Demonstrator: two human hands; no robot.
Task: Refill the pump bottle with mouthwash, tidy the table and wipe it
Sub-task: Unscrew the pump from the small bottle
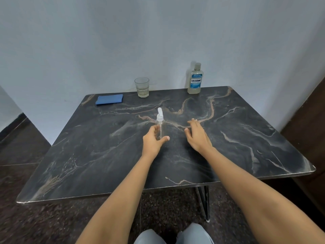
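Note:
A clear pump bottle (160, 125) with a white pump head stands upright in the middle of the dark marble table (105, 155). My left hand (153, 140) curls round its lower body, thumb in front. My right hand (197, 133) hovers just to the right of the bottle with relaxed fingers, holding nothing. A mouthwash bottle (195, 80) with a blue label and grey cap stands at the table's far edge on the right. A folded blue cloth (109, 99) lies at the far left corner.
A clear drinking glass (142, 87) with a little pale liquid stands at the far edge between the cloth and the mouthwash. A pale wall runs behind the table. A dark wooden panel (309, 111) stands on the right.

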